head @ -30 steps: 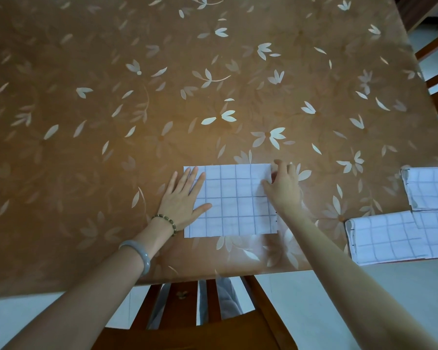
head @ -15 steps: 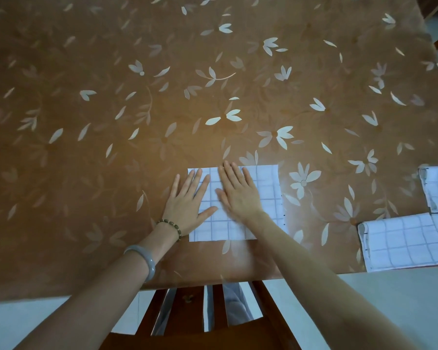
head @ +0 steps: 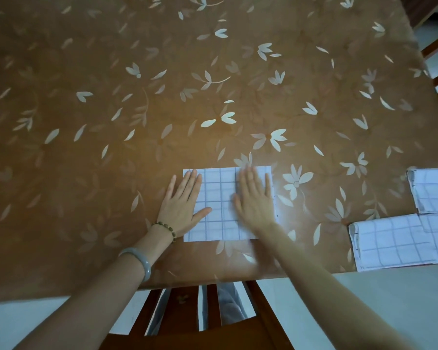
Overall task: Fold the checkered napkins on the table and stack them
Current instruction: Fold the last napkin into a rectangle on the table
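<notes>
Both your hands lie flat on the folded napkin (head: 218,213), which sits directly under your palms on the table (head: 111,122), close to its near edge. Your left hand (head: 181,205) is fully open, fingers straight and slightly spread. It grips nothing and straddles the napkin's left edge, thumb and palm heel on the cloth and outer fingers on the tabletop, a placement that probably pins the cloth against sliding. Your right hand (head: 256,200) is likewise open and holds nothing, its palm pressed on the right half. It is blurred, which suggests a smoothing stroke that flattens the layers.

The napkin is white with a thin grey-blue grid. It forms a neat rectangle with squared corners and no visible wrinkles between your hands. A darker vertical line runs beside your right index finger; whether it is a crease or a shadow cannot be told.

Well to the right of your right hand, two more checkered napkins (head: 395,243) lie partly overlapping, with layered edges showing, not squarely stacked.
</notes>
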A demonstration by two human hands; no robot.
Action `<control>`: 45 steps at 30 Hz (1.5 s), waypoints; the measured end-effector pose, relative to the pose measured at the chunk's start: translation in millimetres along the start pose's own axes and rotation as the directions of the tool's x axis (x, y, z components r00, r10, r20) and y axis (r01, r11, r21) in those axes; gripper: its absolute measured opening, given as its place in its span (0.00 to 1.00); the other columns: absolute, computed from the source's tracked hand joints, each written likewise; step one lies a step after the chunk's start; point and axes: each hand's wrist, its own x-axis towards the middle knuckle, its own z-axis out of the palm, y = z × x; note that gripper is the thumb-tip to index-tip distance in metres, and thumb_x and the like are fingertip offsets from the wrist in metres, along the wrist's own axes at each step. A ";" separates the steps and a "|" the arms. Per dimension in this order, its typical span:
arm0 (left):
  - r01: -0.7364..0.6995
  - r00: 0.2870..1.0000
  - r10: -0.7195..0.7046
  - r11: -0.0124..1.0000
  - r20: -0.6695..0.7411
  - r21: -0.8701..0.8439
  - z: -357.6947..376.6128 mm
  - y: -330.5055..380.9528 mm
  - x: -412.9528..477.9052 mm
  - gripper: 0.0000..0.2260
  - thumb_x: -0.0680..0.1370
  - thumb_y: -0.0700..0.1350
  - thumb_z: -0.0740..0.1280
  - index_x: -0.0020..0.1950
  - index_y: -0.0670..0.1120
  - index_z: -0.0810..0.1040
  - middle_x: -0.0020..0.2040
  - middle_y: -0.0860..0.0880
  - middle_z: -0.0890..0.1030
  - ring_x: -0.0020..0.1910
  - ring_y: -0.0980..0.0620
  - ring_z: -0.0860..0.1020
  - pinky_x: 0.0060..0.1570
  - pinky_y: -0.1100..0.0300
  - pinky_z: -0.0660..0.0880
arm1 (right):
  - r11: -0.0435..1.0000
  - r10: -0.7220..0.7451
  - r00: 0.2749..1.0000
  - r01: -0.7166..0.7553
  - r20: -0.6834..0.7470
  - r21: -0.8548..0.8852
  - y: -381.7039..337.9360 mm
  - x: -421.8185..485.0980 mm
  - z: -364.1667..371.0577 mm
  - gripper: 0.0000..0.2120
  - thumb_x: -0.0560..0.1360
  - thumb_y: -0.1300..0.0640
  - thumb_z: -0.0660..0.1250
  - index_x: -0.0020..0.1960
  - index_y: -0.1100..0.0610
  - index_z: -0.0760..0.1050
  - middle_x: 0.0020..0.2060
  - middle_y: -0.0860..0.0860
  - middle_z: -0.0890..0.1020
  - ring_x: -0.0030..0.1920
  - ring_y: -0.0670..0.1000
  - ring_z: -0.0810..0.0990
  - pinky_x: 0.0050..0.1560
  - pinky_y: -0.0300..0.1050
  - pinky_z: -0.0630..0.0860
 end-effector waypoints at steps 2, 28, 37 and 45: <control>-0.043 0.998 0.042 0.999 -0.035 -0.018 -2.3 4.9 -7.7 0.36 0.79 0.66 0.44 0.77 0.40 0.53 0.77 0.44 0.54 0.77 0.49 0.53 0.74 0.45 0.46 | 0.994 -0.099 0.995 0.098 0.005 0.045 -29.5 -13.6 3.6 0.27 0.78 0.51 0.51 0.73 0.64 0.62 0.72 0.60 0.66 0.74 0.58 0.60 0.73 0.59 0.52; 0.550 0.793 -0.580 0.548 0.188 -0.630 -31.8 38.5 -16.4 0.33 0.73 0.46 0.71 0.74 0.43 0.61 0.74 0.44 0.61 0.73 0.43 0.60 0.72 0.49 0.60 | 0.999 0.023 0.968 -0.017 0.250 -0.028 52.8 -49.3 -2.7 0.34 0.80 0.38 0.39 0.76 0.60 0.54 0.75 0.56 0.60 0.76 0.56 0.54 0.74 0.59 0.45; 0.703 0.618 -0.544 0.058 0.568 -0.709 -43.0 16.5 3.7 0.09 0.73 0.46 0.71 0.36 0.44 0.77 0.40 0.46 0.83 0.42 0.45 0.81 0.47 0.53 0.78 | 0.999 0.026 0.962 -0.019 0.273 -0.029 49.9 -47.7 -9.1 0.35 0.80 0.38 0.39 0.75 0.61 0.57 0.74 0.57 0.62 0.75 0.58 0.57 0.73 0.58 0.42; 0.706 0.663 -0.560 0.249 0.496 -0.662 -46.2 -29.3 -16.6 0.15 0.73 0.48 0.70 0.33 0.44 0.68 0.33 0.42 0.71 0.36 0.47 0.72 0.37 0.58 0.64 | 0.989 -0.150 0.972 0.146 0.181 0.034 19.1 -32.3 -15.7 0.31 0.73 0.40 0.55 0.64 0.61 0.73 0.63 0.62 0.75 0.64 0.63 0.73 0.67 0.57 0.55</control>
